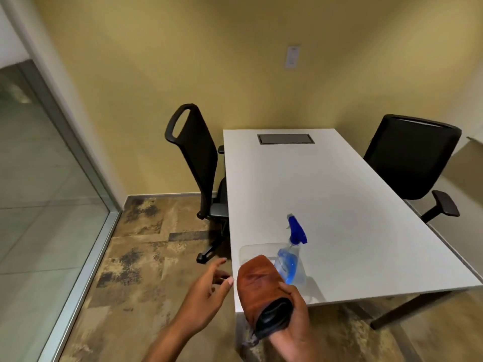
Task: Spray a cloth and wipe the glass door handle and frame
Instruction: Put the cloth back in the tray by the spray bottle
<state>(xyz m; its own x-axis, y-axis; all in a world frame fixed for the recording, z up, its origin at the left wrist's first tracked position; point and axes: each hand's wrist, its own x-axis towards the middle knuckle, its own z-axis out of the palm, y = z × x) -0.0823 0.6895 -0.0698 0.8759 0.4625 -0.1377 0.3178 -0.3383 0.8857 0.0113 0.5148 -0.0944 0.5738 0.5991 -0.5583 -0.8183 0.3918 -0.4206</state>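
Observation:
An orange-brown cloth, folded with a dark inner side, is held in my right hand over the near left corner of the white table. A clear spray bottle with blue liquid and a blue trigger head stands upright on the table just behind the cloth. My left hand hovers left of the cloth with fingers spread, holding nothing. The glass panel with its metal frame runs along the left. No door handle is in view.
A clear plastic tray lies on the table beside the bottle. Two black office chairs stand at the table, one on the left and one on the right. A grey cable hatch sits at the table's far end. The floor is patterned carpet.

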